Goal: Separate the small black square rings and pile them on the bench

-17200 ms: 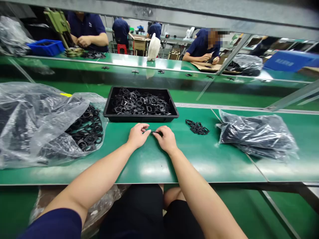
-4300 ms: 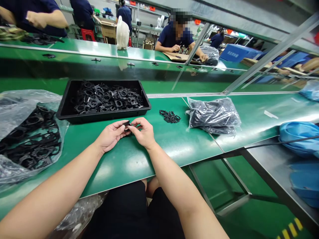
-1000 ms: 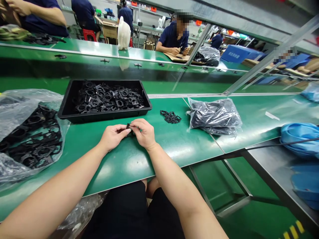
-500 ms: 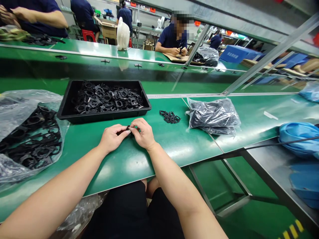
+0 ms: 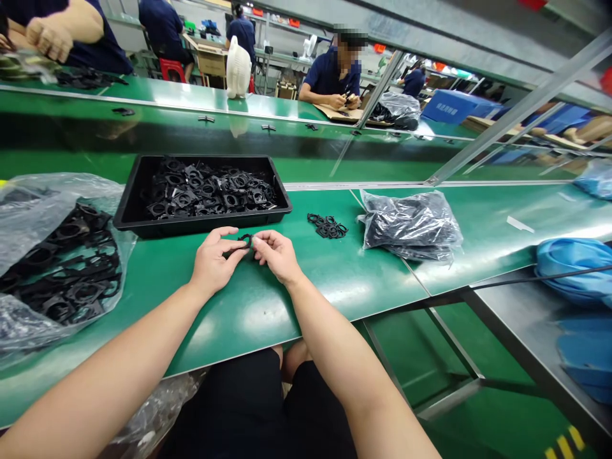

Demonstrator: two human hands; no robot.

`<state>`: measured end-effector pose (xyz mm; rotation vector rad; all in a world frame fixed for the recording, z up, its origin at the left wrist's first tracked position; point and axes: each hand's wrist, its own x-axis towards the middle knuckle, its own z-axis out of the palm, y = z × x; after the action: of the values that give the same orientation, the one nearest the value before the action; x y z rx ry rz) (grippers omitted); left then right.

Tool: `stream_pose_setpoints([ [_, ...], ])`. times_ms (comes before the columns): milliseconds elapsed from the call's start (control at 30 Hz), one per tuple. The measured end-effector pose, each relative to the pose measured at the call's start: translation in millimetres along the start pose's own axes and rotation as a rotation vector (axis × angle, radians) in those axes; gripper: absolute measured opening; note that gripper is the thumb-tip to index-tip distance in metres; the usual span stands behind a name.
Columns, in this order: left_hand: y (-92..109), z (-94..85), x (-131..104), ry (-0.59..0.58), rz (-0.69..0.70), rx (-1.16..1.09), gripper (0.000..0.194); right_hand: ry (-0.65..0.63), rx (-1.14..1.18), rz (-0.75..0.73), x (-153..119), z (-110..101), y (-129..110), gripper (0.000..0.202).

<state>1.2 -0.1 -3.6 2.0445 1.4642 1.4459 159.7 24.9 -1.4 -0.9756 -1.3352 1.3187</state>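
A small black plastic ring (image 5: 245, 241) is held up between my two hands, just above the green bench. My left hand (image 5: 216, 260) pinches its left side between thumb and forefinger. From the right, my right hand (image 5: 276, 254) grips the other side with fingertips and thumb. Right behind the hands stands a black tray (image 5: 205, 224) heaped with black plastic parts (image 5: 205, 188). To the right of my right hand lies a small pile of black rings (image 5: 327, 226).
At the left, an open clear plastic bag (image 5: 62, 255) holds black plastic parts. Sealed bags of dark parts (image 5: 408, 223) lie right of the ring pile. A metal post (image 5: 507, 105) slants down behind the bench (image 5: 268, 312). Co-workers sit across the line; a blue bundle (image 5: 574, 268) is at far right.
The ring has turned and now shows more between my fingers. My fingers have shifted, the left forefinger lifting. Across the line, the co-worker at upper left has moved a hand.
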Motion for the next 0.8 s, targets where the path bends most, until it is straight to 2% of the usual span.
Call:
stream_pose_setpoints([
  [100,2.5,-1.8,-0.9,-0.02,0.006,-0.014,0.013,-0.046,0.036,0.055,0.1,0.0,-1.7,0.034],
  [167,4.7,-1.6,-1.3,-0.062,-0.044,-0.099,0.014,-0.034,0.06,0.075,0.8,-0.4,-1.7,0.033],
  [233,5.8,0.2,-0.5,-0.077,-0.166,-0.286,0.025,-0.021,0.077,0.101,1.9,-1.1,-1.5,0.031],
  [333,4.7,4.1,3.0,-0.021,-0.425,-0.614,0.048,-0.014,0.086,0.135,2.9,-2.2,-2.8,0.029],
  [433,1.5,6.3,7.3,0.005,-0.576,-0.73,0.053,-0.015,0.079,0.147,2.6,-2.7,-5.3,0.027],
  [700,2.1,3.3,10.8,-0.057,-0.644,-0.809,0.052,-0.061,0.028,0.155,4.0,-9.5,-10.4,0.029],
  [800,4.5,3.4,12.0,-0.055,-0.644,-0.807,0.049,-0.042,0.021,0.167,4.6,-10.9,-12.9,0.029],
])
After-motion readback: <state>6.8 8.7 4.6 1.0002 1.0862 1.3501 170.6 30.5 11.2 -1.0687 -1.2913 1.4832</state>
